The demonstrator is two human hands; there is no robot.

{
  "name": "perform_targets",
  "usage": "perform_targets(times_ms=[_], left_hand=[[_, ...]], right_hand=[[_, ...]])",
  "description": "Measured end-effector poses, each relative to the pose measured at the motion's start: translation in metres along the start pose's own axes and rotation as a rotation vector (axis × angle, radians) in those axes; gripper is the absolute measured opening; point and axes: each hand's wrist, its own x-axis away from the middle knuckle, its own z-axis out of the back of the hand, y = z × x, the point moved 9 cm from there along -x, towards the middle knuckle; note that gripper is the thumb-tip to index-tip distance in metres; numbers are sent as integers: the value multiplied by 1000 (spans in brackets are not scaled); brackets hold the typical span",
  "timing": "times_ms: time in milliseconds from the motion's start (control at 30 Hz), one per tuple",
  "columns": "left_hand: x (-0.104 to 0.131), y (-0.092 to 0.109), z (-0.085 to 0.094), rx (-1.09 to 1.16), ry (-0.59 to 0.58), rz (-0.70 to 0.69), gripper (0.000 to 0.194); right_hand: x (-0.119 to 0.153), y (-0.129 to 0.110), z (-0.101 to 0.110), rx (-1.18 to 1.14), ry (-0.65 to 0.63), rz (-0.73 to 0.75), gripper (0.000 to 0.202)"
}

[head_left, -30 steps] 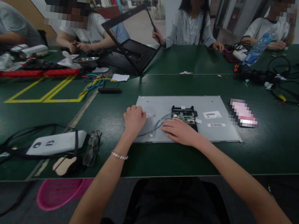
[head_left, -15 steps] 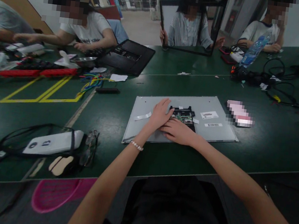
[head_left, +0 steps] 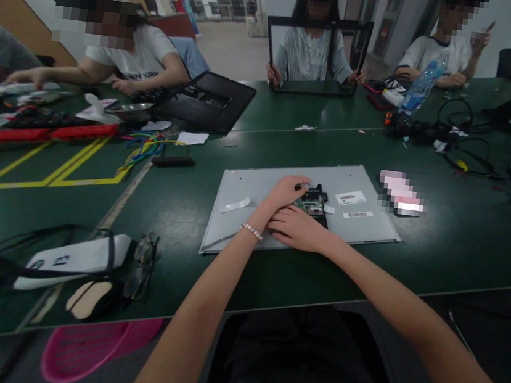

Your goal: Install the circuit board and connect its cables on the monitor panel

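A flat grey display panel (head_left: 256, 188) lies back side up on the green table, with white labels on its right part. At its middle sits a green circuit board (head_left: 312, 206) in a black bracket (head_left: 315, 195). My left hand (head_left: 289, 192) is closed at the bracket's upper left corner, its fingers and thumb bent round it. Lower down, my right hand (head_left: 297, 228) lies with outstretched fingers over the lower left of the board, touching the panel. The two hands hide the board's left side. A loose whitish strip (head_left: 235, 204) rests on the panel's left.
To the right is a pink phone (head_left: 400, 192). At left are a white device (head_left: 74, 261) with black cables, a computer mouse (head_left: 88, 299) and eyeglasses (head_left: 141, 266). Across the table a person holds a black frame (head_left: 312, 88) upright; another sits by a black panel (head_left: 208, 102).
My left hand has moved right and its fingers have bent round the bracket corner. My right hand stays almost in place. The person opposite has lowered the black frame a little.
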Motion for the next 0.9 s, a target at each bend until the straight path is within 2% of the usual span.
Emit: perform_targets(times_ms=[333, 600, 767, 900], left_hand=[[0, 10, 2, 69, -4, -88, 22], [1, 9, 4, 71, 16, -87, 19], [3, 11, 7, 16, 26, -31, 21], [3, 8, 12, -34, 39, 60, 28]], right_hand=[[0, 3, -3, -35, -3, -12, 27], [0, 2, -1, -47, -19, -37, 28], [0, 1, 0, -60, -11, -25, 28], [0, 4, 8, -150, 57, -47, 26]])
